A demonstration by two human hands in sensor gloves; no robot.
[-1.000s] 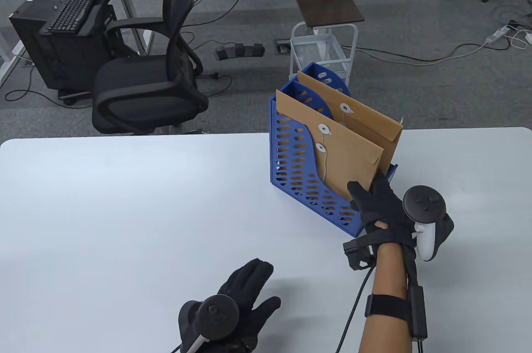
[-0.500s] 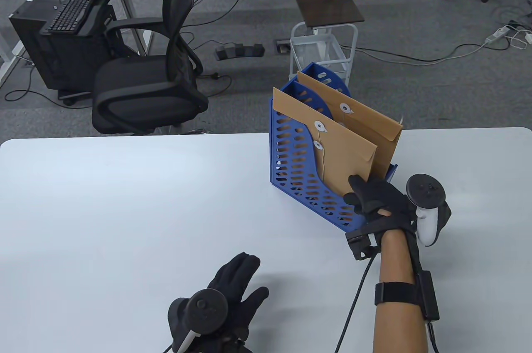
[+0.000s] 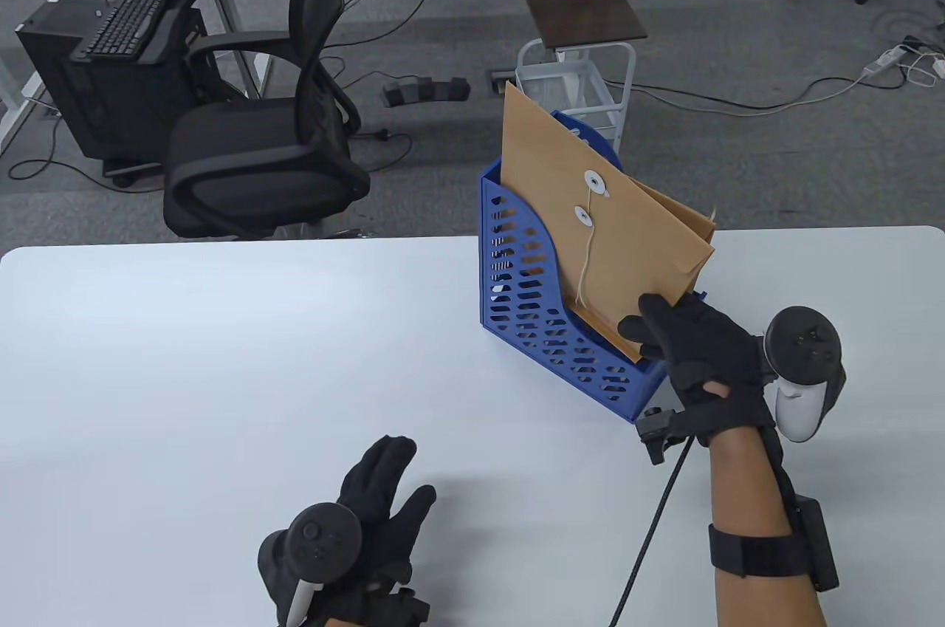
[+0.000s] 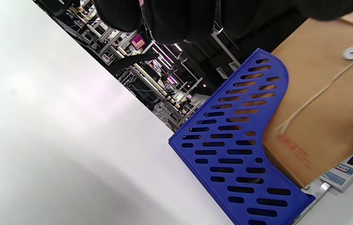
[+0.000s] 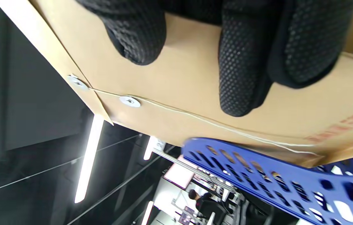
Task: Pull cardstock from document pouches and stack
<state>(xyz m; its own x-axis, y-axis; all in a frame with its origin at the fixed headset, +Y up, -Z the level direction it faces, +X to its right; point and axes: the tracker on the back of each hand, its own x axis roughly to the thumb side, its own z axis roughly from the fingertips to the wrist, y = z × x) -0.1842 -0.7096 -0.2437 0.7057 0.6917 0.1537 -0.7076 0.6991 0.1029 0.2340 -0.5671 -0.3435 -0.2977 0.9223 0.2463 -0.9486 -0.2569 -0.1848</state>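
- R hand grips the near lower corner of the front pouch; thumb on its face, fingers behind. R wrist view: fingertips pressed flat on the brown paper, by the string tie.
- Front pouch is partly raised out of the rack, tilted, top corner well above the rack wall. Lower edge is inside the rack's near slot. String runs between 2 white discs on its face, loose end hanging down.
- 2nd pouch sits just behind it in the rack, only its right edge showing.
- Rack: blue, slotted, upright on the table, right of centre, near the far edge.
- L hand low over the table near the bottom edge, well apart from the rack, fingers spread & extended, holding nothing. Can't tell if it touches the table.
- L wrist view: rack side wall w/ pouch sticking out above it, red print near the pouch's lower edge.
- No cardstock visible outside the pouches; contents can't be seen.
- Beyond the table: black chair, small white cart w/ a dark top.
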